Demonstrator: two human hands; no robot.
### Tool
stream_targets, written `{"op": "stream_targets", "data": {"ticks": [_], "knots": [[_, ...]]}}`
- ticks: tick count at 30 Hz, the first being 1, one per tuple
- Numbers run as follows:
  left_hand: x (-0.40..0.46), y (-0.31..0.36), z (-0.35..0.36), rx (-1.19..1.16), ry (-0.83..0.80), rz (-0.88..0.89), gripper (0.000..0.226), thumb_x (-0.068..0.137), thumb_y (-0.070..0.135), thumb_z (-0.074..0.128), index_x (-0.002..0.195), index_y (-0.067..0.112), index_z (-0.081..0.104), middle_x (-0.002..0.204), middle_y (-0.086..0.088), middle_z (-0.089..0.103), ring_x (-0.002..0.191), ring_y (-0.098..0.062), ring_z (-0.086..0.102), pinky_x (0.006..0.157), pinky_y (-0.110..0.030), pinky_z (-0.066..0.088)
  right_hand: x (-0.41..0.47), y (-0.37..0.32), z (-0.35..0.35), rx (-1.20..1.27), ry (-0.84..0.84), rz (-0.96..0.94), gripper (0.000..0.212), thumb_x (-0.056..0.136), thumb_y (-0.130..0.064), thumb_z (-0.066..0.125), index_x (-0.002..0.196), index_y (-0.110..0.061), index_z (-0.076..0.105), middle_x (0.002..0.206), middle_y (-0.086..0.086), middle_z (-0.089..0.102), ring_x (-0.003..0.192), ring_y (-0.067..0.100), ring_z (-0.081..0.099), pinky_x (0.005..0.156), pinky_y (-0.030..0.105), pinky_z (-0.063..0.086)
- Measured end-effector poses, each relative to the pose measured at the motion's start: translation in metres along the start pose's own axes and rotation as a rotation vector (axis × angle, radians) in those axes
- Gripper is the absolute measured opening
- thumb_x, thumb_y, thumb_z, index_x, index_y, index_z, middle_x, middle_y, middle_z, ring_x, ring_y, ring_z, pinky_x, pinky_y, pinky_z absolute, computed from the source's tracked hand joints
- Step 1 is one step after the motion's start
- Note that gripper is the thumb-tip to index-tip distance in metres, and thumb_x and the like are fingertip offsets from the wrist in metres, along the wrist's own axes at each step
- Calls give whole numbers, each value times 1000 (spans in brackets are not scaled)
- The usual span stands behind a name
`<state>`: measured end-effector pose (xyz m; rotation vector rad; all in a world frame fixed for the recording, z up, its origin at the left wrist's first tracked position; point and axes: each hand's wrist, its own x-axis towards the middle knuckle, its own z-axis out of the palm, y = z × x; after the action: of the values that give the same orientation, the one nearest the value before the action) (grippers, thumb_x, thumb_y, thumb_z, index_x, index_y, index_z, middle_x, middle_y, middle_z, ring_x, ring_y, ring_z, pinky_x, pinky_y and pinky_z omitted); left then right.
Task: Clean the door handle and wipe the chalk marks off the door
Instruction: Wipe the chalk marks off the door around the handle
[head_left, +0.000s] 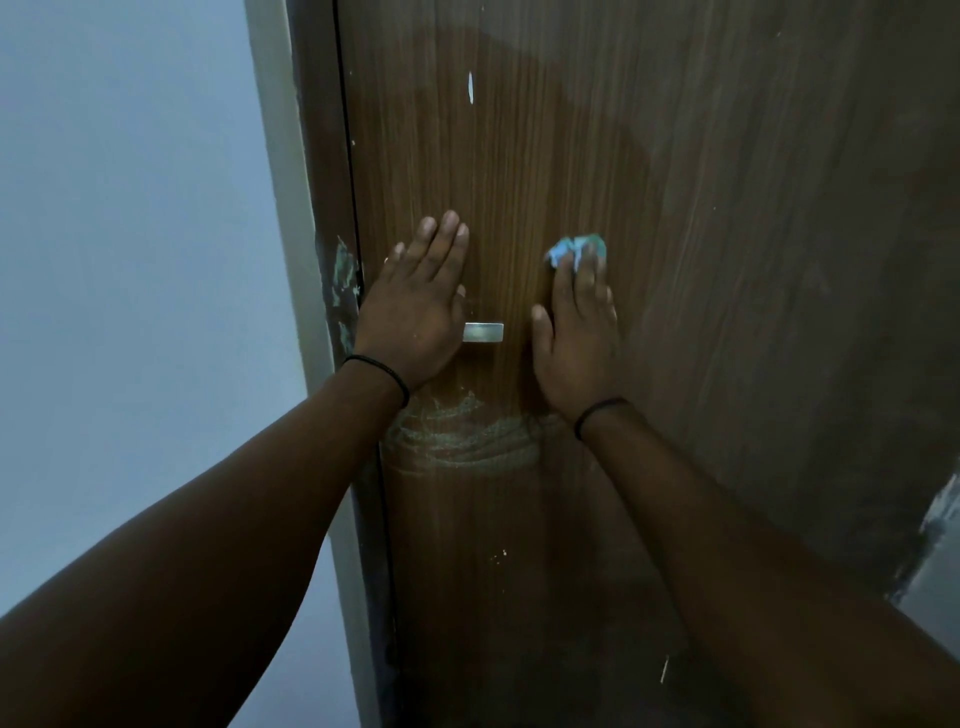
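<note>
A brown wooden door (675, 208) fills the view. My left hand (415, 306) lies flat on it near its left edge and covers part of the metal door handle (484, 332). My right hand (576, 338) presses a crumpled light blue cloth (574, 249) against the door with straight fingers, just right of the handle. Smeared whitish chalk marks (462, 431) spread across the door below both wrists. A small white streak (470, 87) sits higher up on the door.
The dark door frame (332, 218) runs down the left, with greenish scuffs (344, 275) beside my left hand. A pale blue wall (130, 234) lies further left. A grey patch of wall or floor (935, 566) shows at the lower right.
</note>
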<state>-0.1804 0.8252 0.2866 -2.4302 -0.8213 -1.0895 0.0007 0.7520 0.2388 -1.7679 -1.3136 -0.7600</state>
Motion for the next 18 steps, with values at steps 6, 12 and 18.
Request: {"op": "stream_targets", "data": {"ticks": [6,12,18], "knots": [[0,1,1,-4,19,-3,57,103,28,31,155,15,12,163,-2,7,151,-18,2,123,-40,7,-69,20,16,-49,-117,-6,60,103,-35,28,154,-13,6,162,8,2,150,20,-3,120,46,18],[-9,2,7,-20,38,-39,57,104,39,26,154,14,18,163,-2,13,151,-17,4,122,-39,6,-92,32,17,-69,-140,49,60,103,-38,26,154,-13,8,161,10,7,150,23,3,119,49,19],[-26,-5,8,-70,105,-63,56,102,42,28,149,13,34,161,-5,21,150,-20,11,122,-39,12,-45,20,1,39,-8,96,53,102,-20,37,151,-8,21,159,15,17,149,27,12,120,43,16]]}}
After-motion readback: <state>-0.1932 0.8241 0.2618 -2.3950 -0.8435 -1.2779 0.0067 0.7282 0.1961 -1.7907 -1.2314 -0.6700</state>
